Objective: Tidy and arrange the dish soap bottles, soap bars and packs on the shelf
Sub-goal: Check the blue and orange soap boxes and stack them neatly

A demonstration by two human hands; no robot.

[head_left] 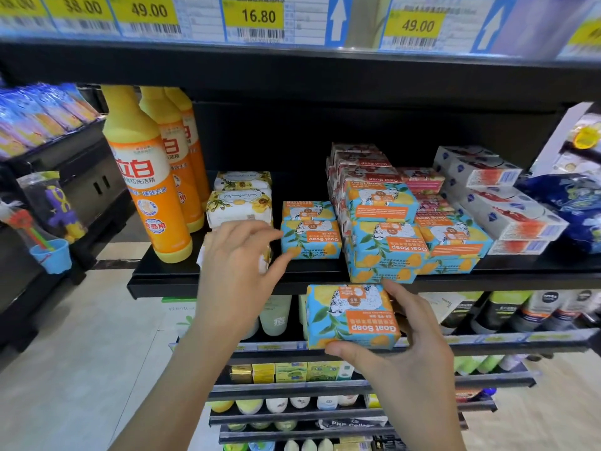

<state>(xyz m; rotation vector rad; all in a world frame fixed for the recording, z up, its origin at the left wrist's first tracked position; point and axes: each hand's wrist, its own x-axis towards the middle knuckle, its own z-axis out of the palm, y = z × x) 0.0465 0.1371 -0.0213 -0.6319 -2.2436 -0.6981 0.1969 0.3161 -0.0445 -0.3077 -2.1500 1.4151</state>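
From the head camera, take the front dish soap bottle (pixel 146 190) as the marker. It stands upright at the left end of the shelf (pixel 169 283), close to the front lip, with two more bottles (pixel 177 157) behind it.

Just right of it, the left hand (pixel 237 265) lies over a floral soap bar (pixel 264 260). Its fingers are curved round the bar and the thumb is on the bar's right side, so most of the bar is hidden. More floral bars (pixel 242 203) sit behind.

Farther right and below shelf level, the right hand (pixel 413 346) pinches a goat soap bar (pixel 351 317), thumb under its near edge and fingers on its far right corner. The bar hangs in the air off the shelf, over the lower shelves.

That pinch looks light (only edges and a corner), so the smooth wrapper could slip and drop the bar among the goods below.

The tall goat soap stack (pixel 387 252), well right of the bottle, sits at the lip and looks uneven. The right hand's fingertip is just under it, and a nudge while lifting the bar in could topple it.

Sliding the floral bar leftward could knock the bottle off its narrow footing. The small goat soap stack (pixel 310 236) beside the left hand's fingers could be pushed askew too.
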